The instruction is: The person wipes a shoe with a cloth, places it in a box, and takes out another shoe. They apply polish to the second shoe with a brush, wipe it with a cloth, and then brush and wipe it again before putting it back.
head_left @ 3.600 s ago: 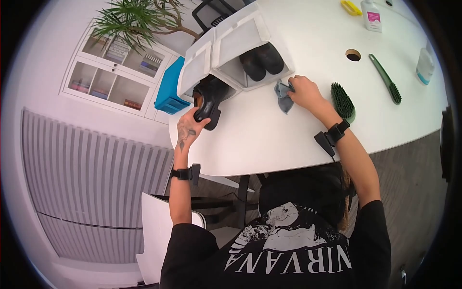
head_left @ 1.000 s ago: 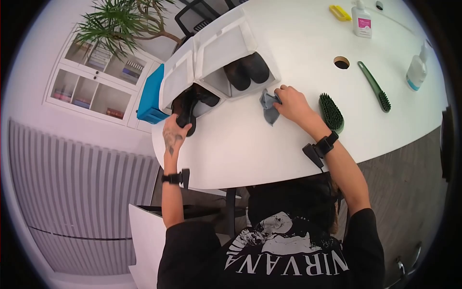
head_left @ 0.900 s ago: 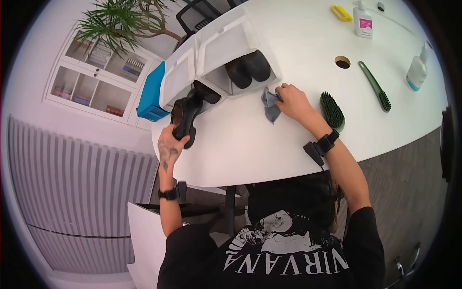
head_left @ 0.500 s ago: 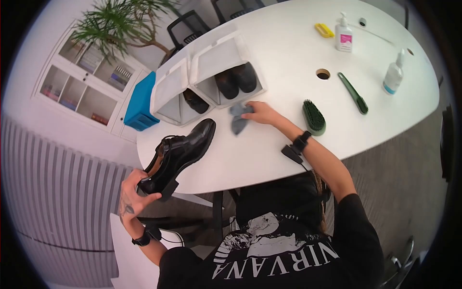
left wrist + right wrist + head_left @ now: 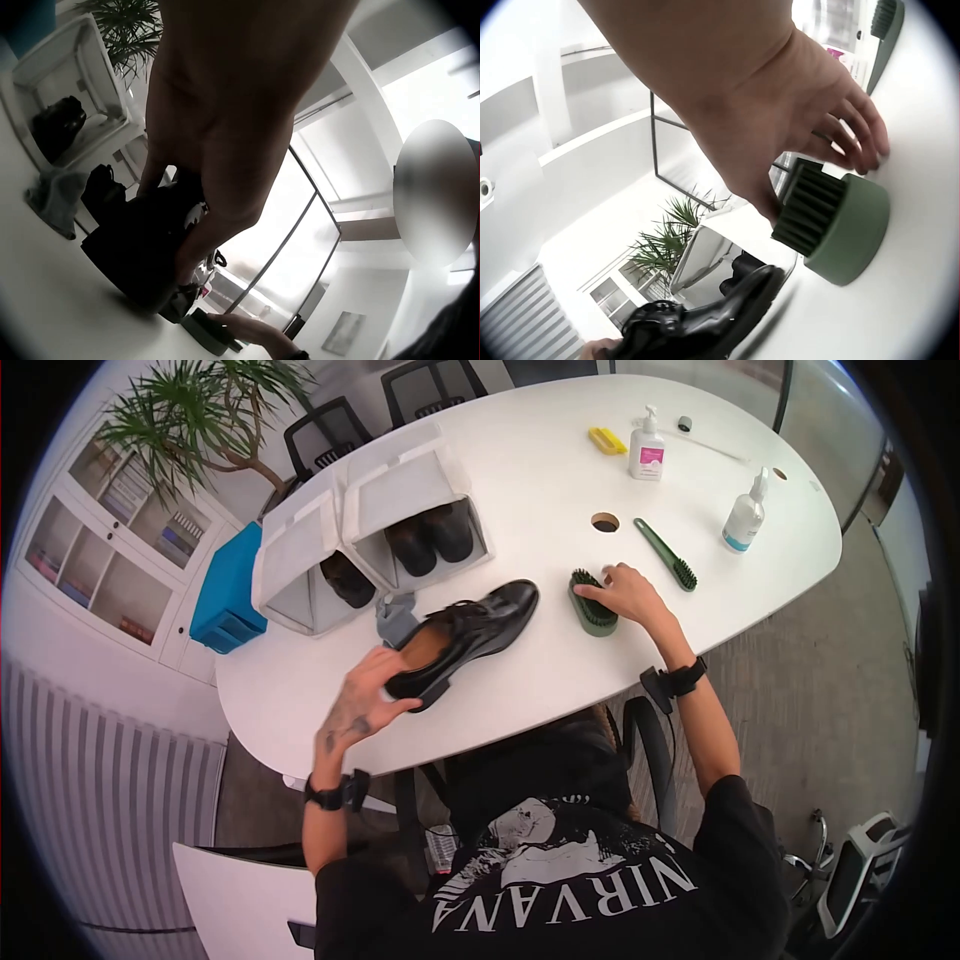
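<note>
My left hand [image 5: 362, 695] grips a black lace-up dress shoe [image 5: 480, 622] by the heel, toe pointing away to the right, low over the white table. In the left wrist view the shoe's heel [image 5: 135, 255] is dark between fingers and thumb. My right hand [image 5: 632, 596] straddles a green shoe brush [image 5: 597, 622] that lies bristles up. In the right wrist view the thumb is at the bristles [image 5: 810, 210], with the other fingers loosely spread over the far side. A grey-blue cloth [image 5: 397, 618] lies behind the shoe, released from the right hand.
Two white shoe boxes [image 5: 400, 485] with open fronts hold more black shoes [image 5: 430, 542]. A blue box [image 5: 228, 595] stands left of them. Farther right lie a long green brush [image 5: 665, 552], a pump bottle [image 5: 647, 452], a spray bottle [image 5: 744, 518] and a yellow object [image 5: 606, 440].
My left hand has drawn the shoe out of the left box and swung it over the table. The right hand has let go of the cloth and moved right to the brush.
</note>
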Demonstrator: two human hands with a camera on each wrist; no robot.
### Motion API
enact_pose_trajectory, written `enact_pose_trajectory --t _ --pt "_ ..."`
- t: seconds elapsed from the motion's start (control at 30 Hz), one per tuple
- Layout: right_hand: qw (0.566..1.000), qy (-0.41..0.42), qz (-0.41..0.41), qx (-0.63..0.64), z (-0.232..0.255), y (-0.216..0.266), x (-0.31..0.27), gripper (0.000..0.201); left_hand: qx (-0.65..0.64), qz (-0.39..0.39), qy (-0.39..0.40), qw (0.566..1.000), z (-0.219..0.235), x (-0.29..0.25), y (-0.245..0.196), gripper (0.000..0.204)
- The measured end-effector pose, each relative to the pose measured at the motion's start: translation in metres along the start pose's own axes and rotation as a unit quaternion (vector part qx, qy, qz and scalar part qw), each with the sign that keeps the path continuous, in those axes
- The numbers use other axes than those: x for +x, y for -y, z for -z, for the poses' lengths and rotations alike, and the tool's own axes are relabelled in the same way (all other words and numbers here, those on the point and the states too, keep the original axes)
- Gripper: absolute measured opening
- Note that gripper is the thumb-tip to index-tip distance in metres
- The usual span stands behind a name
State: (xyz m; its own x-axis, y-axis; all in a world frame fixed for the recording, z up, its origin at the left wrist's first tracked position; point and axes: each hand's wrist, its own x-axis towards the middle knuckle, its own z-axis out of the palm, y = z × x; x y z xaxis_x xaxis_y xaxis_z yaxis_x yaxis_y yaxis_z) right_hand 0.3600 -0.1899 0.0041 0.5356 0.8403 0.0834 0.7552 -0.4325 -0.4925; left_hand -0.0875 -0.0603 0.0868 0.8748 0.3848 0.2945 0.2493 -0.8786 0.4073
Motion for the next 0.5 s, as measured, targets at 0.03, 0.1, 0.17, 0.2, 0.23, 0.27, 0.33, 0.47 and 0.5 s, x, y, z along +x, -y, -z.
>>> enact_pose_trajectory --t 0.03,0.1,0.17,0.2,0.23,0.27,0.33,0.47,0.5 --pt "0.997 0.069 -0.015 0.043 0.001 -0.002 0.006 0.081 -0.003 0.020 0.021 1.000 -0.008 0.008 0.003 0.053" --pt "0.984 0.148 -0.023 0.099 0.002 -0.003 0.011 0.088 0.052 -0.025 0.014 0.998 -0.020 0.016 0.020 0.051" --pt "0.981 0.174 -0.010 0.080 0.005 0.004 0.009 0.090 0.091 -0.025 0.044 0.995 -0.025 0.019 0.031 0.046" --pt "0.979 0.189 -0.005 0.070 0.004 0.010 0.007 0.091 0.113 -0.025 0.052 0.992 -0.027 0.016 0.033 0.044" --pt "0.981 0.186 0.008 0.060 0.001 0.015 0.004 0.089 0.135 -0.027 0.060 0.989 -0.028 0.014 0.034 0.042" --pt "0.981 0.184 0.022 0.050 -0.004 0.021 -0.002 0.088 0.158 -0.028 0.068 0.985 -0.029 0.012 0.033 0.041" --pt "0.981 0.191 0.039 0.021 -0.014 0.036 -0.014 0.083 0.116 -0.030 0.042 0.992 -0.030 0.014 0.029 0.038" --pt "0.988 0.105 0.072 -0.084 -0.028 0.071 -0.046 0.060 0.090 -0.061 0.012 0.994 -0.042 0.024 0.038 0.038" --pt "0.989 0.057 0.081 -0.112 -0.024 0.081 -0.055 0.056 0.081 -0.040 0.024 0.996 -0.042 0.028 0.034 0.039"
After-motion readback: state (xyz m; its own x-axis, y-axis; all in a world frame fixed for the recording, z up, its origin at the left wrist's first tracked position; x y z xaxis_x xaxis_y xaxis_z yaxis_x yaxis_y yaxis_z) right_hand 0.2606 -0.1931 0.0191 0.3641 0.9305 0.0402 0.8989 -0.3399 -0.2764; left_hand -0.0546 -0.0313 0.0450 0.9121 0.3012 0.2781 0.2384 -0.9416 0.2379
